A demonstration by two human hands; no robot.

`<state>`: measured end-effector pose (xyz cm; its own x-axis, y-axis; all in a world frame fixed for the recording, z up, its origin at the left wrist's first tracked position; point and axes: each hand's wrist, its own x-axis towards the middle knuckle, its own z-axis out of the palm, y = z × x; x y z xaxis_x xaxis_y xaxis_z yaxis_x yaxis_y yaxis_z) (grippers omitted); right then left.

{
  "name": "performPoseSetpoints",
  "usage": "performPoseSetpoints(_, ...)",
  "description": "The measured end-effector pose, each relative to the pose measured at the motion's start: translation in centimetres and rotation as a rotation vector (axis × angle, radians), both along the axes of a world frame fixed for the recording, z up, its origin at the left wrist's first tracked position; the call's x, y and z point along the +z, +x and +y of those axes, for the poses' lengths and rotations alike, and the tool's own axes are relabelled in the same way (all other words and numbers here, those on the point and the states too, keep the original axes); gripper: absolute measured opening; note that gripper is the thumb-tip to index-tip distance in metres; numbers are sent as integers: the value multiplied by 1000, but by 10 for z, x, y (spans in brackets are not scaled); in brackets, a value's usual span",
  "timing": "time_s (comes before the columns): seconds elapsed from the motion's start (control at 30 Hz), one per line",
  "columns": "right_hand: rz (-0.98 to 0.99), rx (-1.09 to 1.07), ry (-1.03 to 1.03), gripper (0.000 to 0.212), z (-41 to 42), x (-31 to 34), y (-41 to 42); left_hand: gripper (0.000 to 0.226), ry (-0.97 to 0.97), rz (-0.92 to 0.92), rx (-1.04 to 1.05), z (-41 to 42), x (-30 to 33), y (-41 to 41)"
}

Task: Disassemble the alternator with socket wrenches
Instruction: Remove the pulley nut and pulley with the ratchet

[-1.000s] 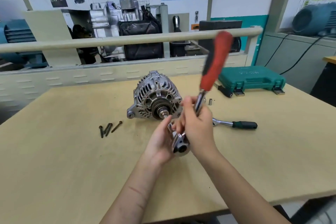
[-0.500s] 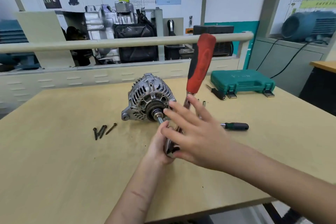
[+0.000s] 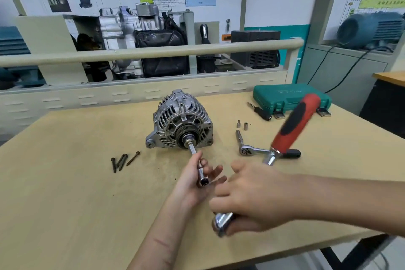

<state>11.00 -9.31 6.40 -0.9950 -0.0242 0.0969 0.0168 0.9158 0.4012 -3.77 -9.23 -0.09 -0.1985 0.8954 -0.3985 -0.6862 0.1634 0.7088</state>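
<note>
Left grip (image 3: 192,180) holds the socket extension (image 3: 198,164) on the alternator (image 3: 179,123); right grip (image 3: 252,201) holds the ratchet (image 3: 293,125).

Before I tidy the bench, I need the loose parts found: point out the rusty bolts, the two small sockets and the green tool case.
rusty bolts (image 3: 122,160), head view, middle of the cluster.
two small sockets (image 3: 242,125), head view, between the pair.
green tool case (image 3: 285,95), head view, lid top.

A pale wooden bench (image 3: 65,193) carries the alternator (image 3: 182,123) at its middle. Four rusty bolts (image 3: 122,161) lie to its left. To its right lie a small ratchet wrench (image 3: 260,151), two small sockets (image 3: 242,125) and a closed green tool case (image 3: 289,96).
</note>
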Motion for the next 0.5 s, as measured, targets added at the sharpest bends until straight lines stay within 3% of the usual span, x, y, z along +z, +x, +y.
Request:
performPoseSetpoints(0.07, -9, -85, -209, 36, 4, 1, 13, 40, 4, -42, 6, -3, 4, 2)
performPoseSetpoints(0.13, 59, -417, -396, 40, 32, 6, 23, 41, -2, -68, -5, -3, 3, 2)
performPoseSetpoints(0.2, 244, -666, -571, 39, 78, -1, 36, 40, 0, -102, -15, -6, 8, 4)
performPoseSetpoints(0.3, 558, -845, -784, 40, 148, -20, 59, 40, 27, -131, -17, -4, 8, 3)
performPoseSetpoints(0.4, 657, -969, -860, 31, 196, -46, 77, 40, 19, -123, -20, -4, 8, 3)
performPoseSetpoints(0.5, 658, -1081, -796, 26, 221, -68, 78, 39, 2, -116, -16, -4, 7, 3)
